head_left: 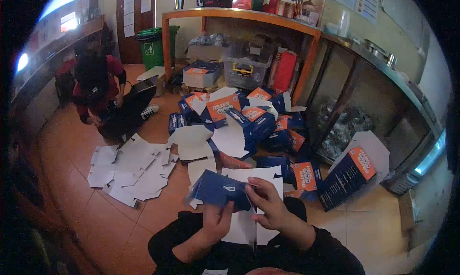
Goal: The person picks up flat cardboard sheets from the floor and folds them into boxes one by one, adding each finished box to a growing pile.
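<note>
The left hand [218, 221] grips the lower edge of a dark blue carton [215, 187], thumb on its face, held above the lap and a white sheet [266, 172]. The right hand [269, 204] has half-bent, parted fingers at the carton's right edge; whether they pinch it, I cannot tell. Printed boxes [223, 107] lie heaped beyond.

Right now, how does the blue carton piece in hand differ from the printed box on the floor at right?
Support: the blue carton piece is in the left hand, with the right hand at its edge; no hand touches the printed box.
Print: the piece's visible face is mostly plain with a small white mark; the box shows an orange panel and rows of white text.
Shared: dark blue outer colour.
</note>
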Action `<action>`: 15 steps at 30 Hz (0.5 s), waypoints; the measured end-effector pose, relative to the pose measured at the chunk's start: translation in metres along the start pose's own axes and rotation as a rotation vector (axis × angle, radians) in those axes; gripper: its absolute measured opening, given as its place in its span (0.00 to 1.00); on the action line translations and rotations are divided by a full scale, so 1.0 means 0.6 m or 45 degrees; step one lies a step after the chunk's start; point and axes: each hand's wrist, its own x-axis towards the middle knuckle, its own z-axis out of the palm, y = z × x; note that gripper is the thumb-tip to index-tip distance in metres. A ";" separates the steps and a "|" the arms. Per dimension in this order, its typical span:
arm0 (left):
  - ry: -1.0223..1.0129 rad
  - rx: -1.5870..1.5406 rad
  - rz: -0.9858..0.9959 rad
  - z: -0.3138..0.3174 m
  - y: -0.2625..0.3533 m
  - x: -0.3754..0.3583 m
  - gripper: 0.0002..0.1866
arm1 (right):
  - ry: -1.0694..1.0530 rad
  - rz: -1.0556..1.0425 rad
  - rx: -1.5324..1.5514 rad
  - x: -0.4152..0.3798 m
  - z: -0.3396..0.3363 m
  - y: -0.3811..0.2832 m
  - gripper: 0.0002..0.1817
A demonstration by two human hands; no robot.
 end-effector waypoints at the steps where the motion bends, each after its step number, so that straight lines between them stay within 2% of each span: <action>1: -0.100 0.348 0.080 -0.009 0.011 0.003 0.17 | -0.031 0.015 -0.036 0.009 -0.006 -0.004 0.34; 2: -0.199 0.696 0.162 -0.017 0.016 0.006 0.15 | -0.061 0.030 -0.073 0.014 -0.009 -0.006 0.33; 4: -0.201 1.126 0.477 -0.028 0.006 0.005 0.16 | -0.129 0.058 0.051 0.012 -0.010 -0.003 0.27; 6: -0.209 1.110 0.519 -0.034 0.013 0.011 0.17 | -0.187 0.026 0.088 0.010 -0.017 -0.002 0.25; 8: -0.238 0.650 0.277 -0.035 0.046 0.020 0.17 | -0.211 0.021 0.118 0.010 -0.019 -0.005 0.24; 10: -0.254 0.570 0.183 -0.028 0.043 0.013 0.18 | -0.184 0.026 0.127 0.009 -0.013 -0.008 0.24; 11: -0.257 0.532 0.136 -0.025 0.041 0.009 0.18 | -0.145 0.032 0.119 0.009 -0.005 -0.008 0.23; 14: -0.245 0.796 0.325 0.003 0.027 -0.003 0.21 | -0.078 -0.003 0.036 0.015 0.002 -0.011 0.27; 15: -0.358 0.700 0.096 0.004 0.030 -0.004 0.24 | -0.059 -0.025 0.001 0.017 0.004 -0.013 0.30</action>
